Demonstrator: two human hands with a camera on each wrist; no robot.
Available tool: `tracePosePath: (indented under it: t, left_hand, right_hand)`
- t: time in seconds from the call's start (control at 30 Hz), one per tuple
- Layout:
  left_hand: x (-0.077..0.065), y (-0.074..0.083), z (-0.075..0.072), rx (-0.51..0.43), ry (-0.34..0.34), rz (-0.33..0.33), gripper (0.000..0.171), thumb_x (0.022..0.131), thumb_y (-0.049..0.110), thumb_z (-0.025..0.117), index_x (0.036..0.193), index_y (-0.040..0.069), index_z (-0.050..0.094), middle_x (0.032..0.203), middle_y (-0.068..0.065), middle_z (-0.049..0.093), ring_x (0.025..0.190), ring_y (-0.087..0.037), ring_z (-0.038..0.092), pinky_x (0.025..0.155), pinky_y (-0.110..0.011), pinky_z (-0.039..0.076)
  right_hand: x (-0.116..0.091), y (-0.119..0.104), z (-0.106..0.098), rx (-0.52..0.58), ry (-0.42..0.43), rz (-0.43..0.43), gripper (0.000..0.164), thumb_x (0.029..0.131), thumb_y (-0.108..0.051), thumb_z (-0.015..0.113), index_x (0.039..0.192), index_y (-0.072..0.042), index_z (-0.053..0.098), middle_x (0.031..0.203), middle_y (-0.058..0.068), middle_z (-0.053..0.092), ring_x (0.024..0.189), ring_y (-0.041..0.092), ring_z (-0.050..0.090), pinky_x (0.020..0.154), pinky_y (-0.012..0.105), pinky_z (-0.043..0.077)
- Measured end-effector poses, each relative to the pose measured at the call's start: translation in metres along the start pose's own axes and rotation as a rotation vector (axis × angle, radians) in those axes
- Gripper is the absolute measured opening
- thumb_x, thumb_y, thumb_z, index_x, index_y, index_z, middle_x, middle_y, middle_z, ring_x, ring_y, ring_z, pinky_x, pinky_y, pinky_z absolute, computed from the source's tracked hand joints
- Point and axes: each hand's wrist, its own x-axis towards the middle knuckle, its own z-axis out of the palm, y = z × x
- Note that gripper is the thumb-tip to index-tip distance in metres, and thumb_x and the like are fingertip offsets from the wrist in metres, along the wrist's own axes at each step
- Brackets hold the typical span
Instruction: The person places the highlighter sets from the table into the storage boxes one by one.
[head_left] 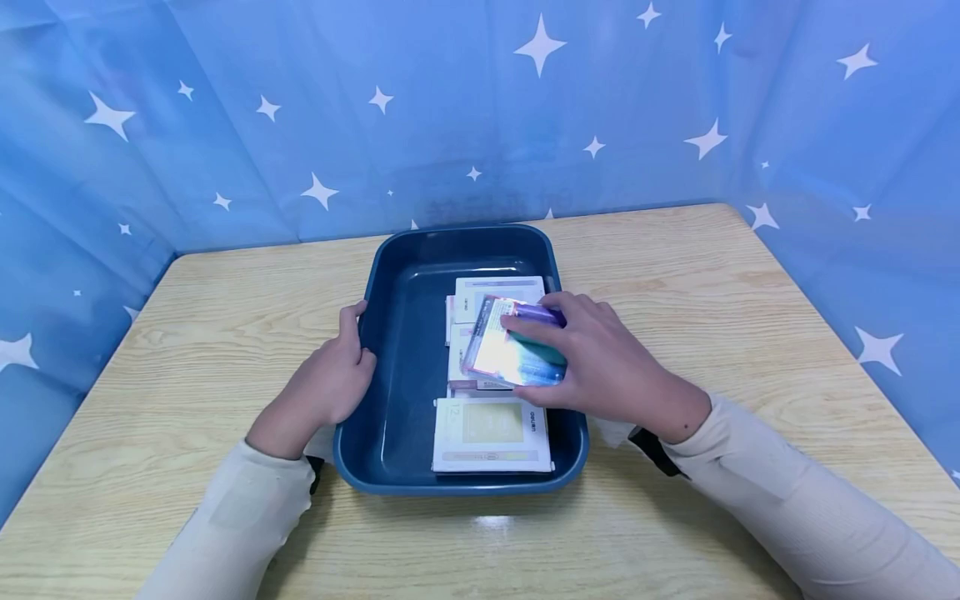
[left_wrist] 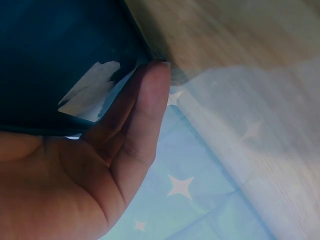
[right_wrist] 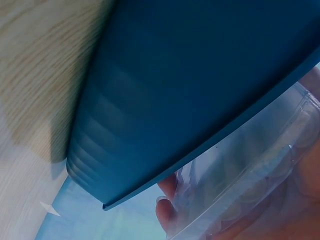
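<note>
A dark blue plastic tub (head_left: 402, 400) sits on the table. My left hand (head_left: 335, 379) grips its left rim; in the left wrist view the fingers (left_wrist: 142, 107) lie along the outer wall, beside a torn white sticker (left_wrist: 92, 92). My right hand (head_left: 600, 354) holds a flat clear plastic case (head_left: 517, 354) over the tub's right side, thumb and fingers on its edges. Purple, green and blue show in the case under strong glare; its contents cannot be told. Below it, several flat white boxes (head_left: 491, 433) lie in the tub. The case (right_wrist: 235, 185) is tilted near the rim in the right wrist view.
The white boxes line the tub's right half, some partly overlapping; the nearest bears a "12". A light wood-grain table (head_left: 247, 333) extends around the tub. Behind and at both sides hangs a blue cloth (head_left: 450, 100) with white stars.
</note>
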Motion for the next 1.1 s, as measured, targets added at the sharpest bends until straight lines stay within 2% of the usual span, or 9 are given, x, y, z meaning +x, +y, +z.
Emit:
tracePosePath:
  t: [0.27,0.53,0.83,1.1]
  left_hand:
    - [0.000,0.001,0.000,-0.004,-0.004,-0.004,0.063,0.104,0.021,0.024,0.159,0.015,-0.008,0.072,-0.012,0.056,0.066,-0.021,0.065,0.066,-0.035,0.054]
    - [0.001,0.000,0.000,0.001,-0.002,-0.002,0.064,0.103,0.020,0.024,0.159,0.015,-0.008,0.071,-0.012,0.056,0.065,-0.021,0.064,0.065,-0.034,0.053]
    - [0.001,-0.001,0.000,0.002,0.001,0.002,0.063,0.103,0.020,0.024,0.158,0.014,-0.007,0.073,-0.012,0.057,0.067,-0.021,0.065,0.065,-0.035,0.053]
    - [0.001,-0.001,0.000,-0.001,0.001,0.004,0.063,0.104,0.021,0.024,0.158,0.014,-0.007,0.076,-0.013,0.058,0.070,-0.021,0.066,0.067,-0.036,0.055]
  right_hand:
    - [-0.001,-0.003,0.003,0.015,0.003,-0.031,0.079,0.074,-0.059,0.080,0.145,-0.037,0.052,0.147,0.017,0.046,0.129,0.035,0.046,0.105,0.057,0.038]
    - [-0.003,-0.007,0.005,0.012,0.037,-0.097,0.077,0.074,-0.060,0.080,0.142,-0.036,0.056,0.141,0.015,0.050,0.120,0.032,0.051,0.097,0.052,0.042]
    - [-0.003,-0.009,0.009,0.019,0.064,-0.137,0.077,0.073,-0.062,0.080,0.142,-0.037,0.057,0.141,0.013,0.051,0.123,0.031,0.051,0.098,0.052,0.043]
    - [-0.003,-0.014,0.012,0.031,0.055,-0.168,0.077,0.073,-0.062,0.079,0.142,-0.037,0.056,0.141,0.013,0.052,0.124,0.031,0.049,0.099,0.052,0.043]
